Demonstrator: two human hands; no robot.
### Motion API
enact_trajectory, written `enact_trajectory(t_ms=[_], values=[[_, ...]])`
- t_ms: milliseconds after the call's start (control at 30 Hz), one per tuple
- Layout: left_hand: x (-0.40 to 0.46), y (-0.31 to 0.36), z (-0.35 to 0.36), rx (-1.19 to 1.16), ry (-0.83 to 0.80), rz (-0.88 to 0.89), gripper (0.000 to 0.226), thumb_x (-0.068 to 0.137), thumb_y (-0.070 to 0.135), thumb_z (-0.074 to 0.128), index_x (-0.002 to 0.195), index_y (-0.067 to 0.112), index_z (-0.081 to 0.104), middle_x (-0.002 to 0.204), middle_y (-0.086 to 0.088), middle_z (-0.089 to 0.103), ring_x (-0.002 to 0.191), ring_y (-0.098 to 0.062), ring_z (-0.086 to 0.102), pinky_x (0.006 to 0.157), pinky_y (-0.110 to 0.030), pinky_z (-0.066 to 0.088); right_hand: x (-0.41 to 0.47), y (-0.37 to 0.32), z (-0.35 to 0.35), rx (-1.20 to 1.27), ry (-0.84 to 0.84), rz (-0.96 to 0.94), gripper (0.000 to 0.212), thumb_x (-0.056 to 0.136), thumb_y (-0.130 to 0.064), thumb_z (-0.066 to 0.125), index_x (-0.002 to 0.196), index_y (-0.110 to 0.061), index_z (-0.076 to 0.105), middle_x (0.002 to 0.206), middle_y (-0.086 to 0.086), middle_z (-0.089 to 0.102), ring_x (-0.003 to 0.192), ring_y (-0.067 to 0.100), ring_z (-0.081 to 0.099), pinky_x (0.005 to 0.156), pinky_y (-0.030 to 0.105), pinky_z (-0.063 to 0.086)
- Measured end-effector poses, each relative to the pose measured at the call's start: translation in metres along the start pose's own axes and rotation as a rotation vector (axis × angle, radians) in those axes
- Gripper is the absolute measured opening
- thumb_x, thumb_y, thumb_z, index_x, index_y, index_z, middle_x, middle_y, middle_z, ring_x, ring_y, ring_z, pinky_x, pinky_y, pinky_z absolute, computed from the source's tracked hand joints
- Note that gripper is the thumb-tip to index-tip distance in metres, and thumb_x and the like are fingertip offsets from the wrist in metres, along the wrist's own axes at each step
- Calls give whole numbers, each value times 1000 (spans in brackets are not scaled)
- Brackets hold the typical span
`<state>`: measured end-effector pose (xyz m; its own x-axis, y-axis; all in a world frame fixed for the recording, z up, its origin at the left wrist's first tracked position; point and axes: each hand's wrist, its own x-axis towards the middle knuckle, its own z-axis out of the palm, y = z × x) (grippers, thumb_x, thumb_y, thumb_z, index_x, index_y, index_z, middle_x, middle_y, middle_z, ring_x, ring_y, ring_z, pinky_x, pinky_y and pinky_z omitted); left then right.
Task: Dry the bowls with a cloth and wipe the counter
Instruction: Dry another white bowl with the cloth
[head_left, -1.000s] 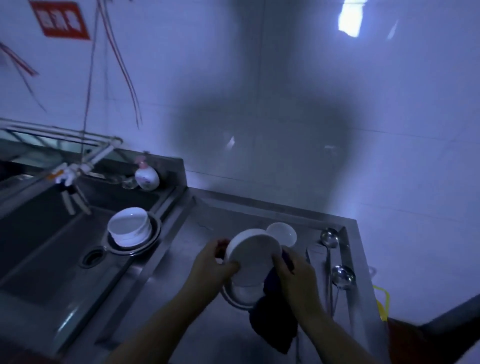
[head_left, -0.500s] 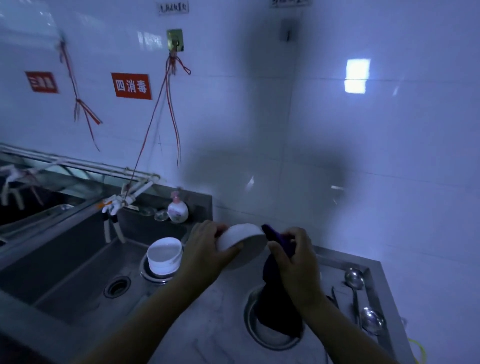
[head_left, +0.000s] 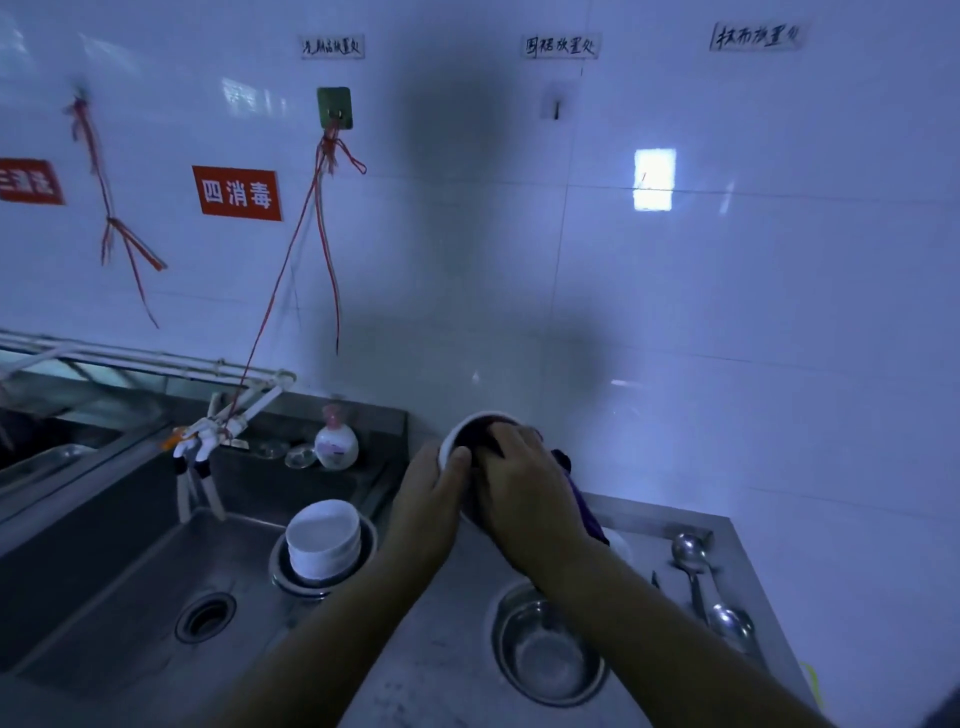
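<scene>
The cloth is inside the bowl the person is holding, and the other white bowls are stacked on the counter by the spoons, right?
Not quite. The head view shows the white bowls stacked in the sink, not beside the spoons. The cloth is inside the held bowl.

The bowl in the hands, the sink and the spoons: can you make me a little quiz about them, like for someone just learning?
1. True or false: the right hand pushes the dark cloth into the white bowl that the left hand holds.
2. Where does the stack of white bowls sit?
A. in the sink
B. on the wall
C. on the floor
3. Fill in: on the counter, at the right edge, lie two metal ____.

Key:
1. true
2. A
3. ladles
</scene>
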<state>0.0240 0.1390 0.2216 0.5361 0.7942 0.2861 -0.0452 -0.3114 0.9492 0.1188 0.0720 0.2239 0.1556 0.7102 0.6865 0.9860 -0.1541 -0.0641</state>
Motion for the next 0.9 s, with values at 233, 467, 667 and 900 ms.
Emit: enact_trajectory(t_ms=[233, 467, 667, 900], values=[[12, 1, -21, -85, -63, 23, 20, 99, 18, 41, 96, 8, 58, 89, -12, 59, 85, -27, 56, 74, -38, 46, -20, -17, -2, 84, -177, -187, 42, 86, -31, 48, 124, -17, 59, 130, 2, 57, 112, 21, 51, 92, 33, 46], [15, 5, -28, 26, -286, 135, 21, 82, 35, 45, 94, 36, 62, 93, 5, 64, 89, -15, 59, 78, -33, 48, -43, 26, -8, -280, -137, -583, 33, 86, -25, 65, 118, -28, 65, 129, 0, 61, 118, 21, 56, 95, 39, 49], [28, 14, -24, -70, -556, -67, 33, 70, 18, 51, 93, 28, 72, 99, -7, 71, 99, -26, 63, 91, -41, 48, -19, 61, -30, -555, -8, -824, 34, 97, -13, 42, 120, -20, 65, 131, 0, 60, 119, 20, 56, 100, 36, 42], [22, 16, -13, -69, -499, -57, 38, 62, 15, 48, 90, 23, 73, 88, -6, 72, 85, -21, 66, 74, -31, 53, -43, 54, -17, -473, 77, -613, 37, 91, -14, 46, 126, -16, 60, 133, 4, 58, 125, 22, 52, 106, 40, 38]])
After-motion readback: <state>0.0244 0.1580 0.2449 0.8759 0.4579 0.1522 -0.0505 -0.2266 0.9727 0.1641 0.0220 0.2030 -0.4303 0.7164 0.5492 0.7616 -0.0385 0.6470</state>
